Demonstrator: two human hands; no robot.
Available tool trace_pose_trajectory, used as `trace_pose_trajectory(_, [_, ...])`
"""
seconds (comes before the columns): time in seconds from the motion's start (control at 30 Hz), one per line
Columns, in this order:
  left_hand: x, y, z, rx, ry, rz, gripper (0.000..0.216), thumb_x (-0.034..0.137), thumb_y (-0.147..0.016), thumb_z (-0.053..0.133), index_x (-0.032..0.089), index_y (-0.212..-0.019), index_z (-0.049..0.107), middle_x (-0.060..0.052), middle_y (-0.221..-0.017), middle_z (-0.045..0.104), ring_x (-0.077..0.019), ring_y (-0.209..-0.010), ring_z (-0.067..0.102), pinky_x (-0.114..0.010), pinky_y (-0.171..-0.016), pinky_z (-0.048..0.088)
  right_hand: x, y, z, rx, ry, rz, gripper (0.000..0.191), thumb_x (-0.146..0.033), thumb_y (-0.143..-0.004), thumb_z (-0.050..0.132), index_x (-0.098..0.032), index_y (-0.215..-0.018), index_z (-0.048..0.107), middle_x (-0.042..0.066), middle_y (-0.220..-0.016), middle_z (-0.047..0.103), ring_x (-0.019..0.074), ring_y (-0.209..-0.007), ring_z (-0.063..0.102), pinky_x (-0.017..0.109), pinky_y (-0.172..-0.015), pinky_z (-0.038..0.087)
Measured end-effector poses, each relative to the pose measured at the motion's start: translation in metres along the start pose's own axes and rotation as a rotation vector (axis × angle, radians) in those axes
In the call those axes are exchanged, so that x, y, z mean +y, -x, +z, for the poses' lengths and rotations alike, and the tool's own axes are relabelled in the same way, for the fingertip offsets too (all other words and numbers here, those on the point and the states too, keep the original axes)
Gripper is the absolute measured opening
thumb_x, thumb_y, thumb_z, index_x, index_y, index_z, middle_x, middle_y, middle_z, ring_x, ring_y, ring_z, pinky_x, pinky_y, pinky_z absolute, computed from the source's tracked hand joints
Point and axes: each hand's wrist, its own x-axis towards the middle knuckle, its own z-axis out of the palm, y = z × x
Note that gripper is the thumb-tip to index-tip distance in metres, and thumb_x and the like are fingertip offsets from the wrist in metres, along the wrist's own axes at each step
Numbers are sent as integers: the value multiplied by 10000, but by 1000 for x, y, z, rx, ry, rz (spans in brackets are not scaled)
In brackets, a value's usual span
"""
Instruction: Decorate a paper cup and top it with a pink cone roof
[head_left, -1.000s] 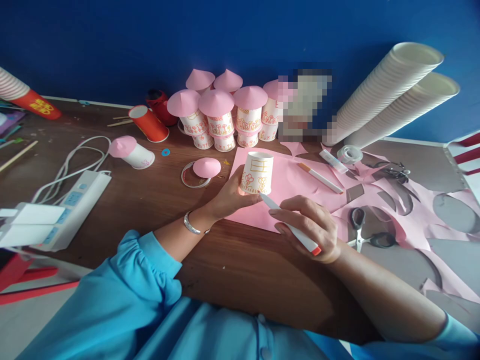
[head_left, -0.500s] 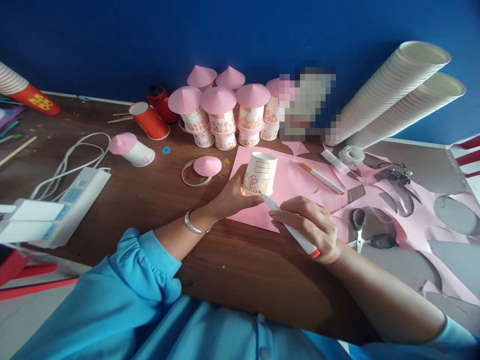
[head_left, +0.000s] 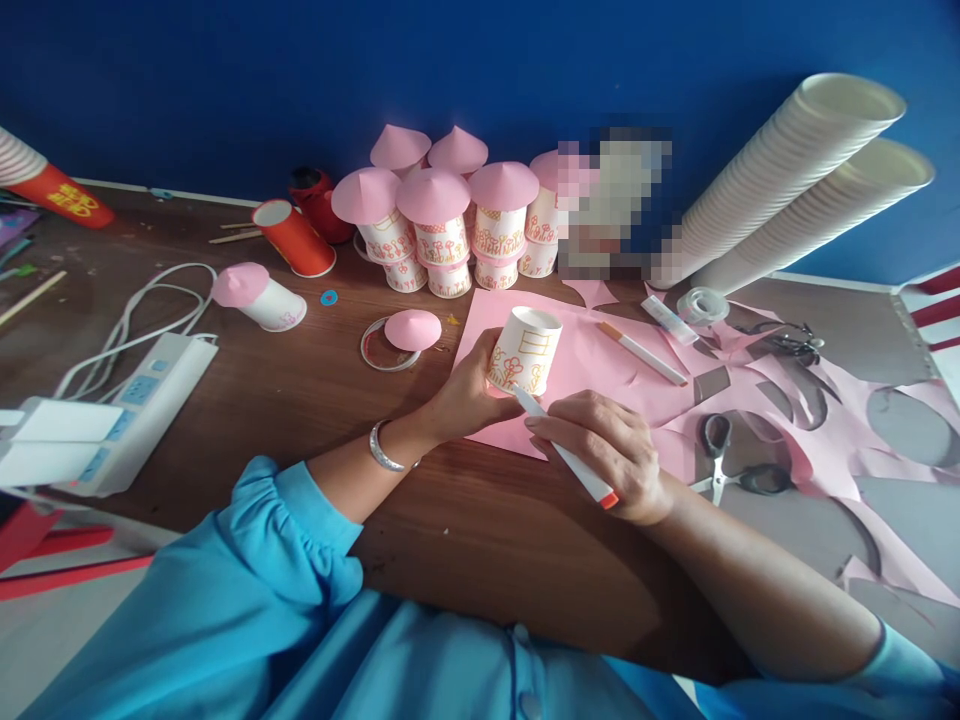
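Observation:
A white paper cup with flowers and a window drawn on it in orange and red is gripped in my left hand, thumb low and fingers behind. My right hand pinches a white marker with an orange-red end. Its tip meets the cup's lower edge, near my left thumb; whether it touches cannot be made out. Under the cup lies a pink paper sheet. A second marker, white and orange, rests on that sheet to the right.
Decorated cups with pink cone roofs stand behind. A pink cone lies left, near a capped cup and a power strip. Rightward are scissors, pink scraps, tape and tall stacks of white cups.
The cup has turned and tilted slightly in my left hand, shifting its drawings. My right hand and the marker have moved a little left along the cup's bottom edge.

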Motion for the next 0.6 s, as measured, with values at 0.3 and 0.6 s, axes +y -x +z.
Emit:
trace_pose_trajectory(0.3, [2,-1,-1,-6,-45,5,792,511,-659,934,212,-1241,488,-95,-1198,658,-296,-1099,650,-438,-940,550,3,4,1,-26,-25,27,415,-74,-959,618,-179,-1358,662,126,-1055,761,239,-867,745,401,-738,655])
trace_pose_trajectory(0.6, [-2,-1,-2,-7,-33,15,760,464,-677,934,210,-1237,488,-108,-1233,652,-316,-1140,641,-456,-963,544,2,2,2,-4,17,12,373,-69,-945,646,-138,-1310,666,139,-1021,747,239,-843,729,395,-713,631])
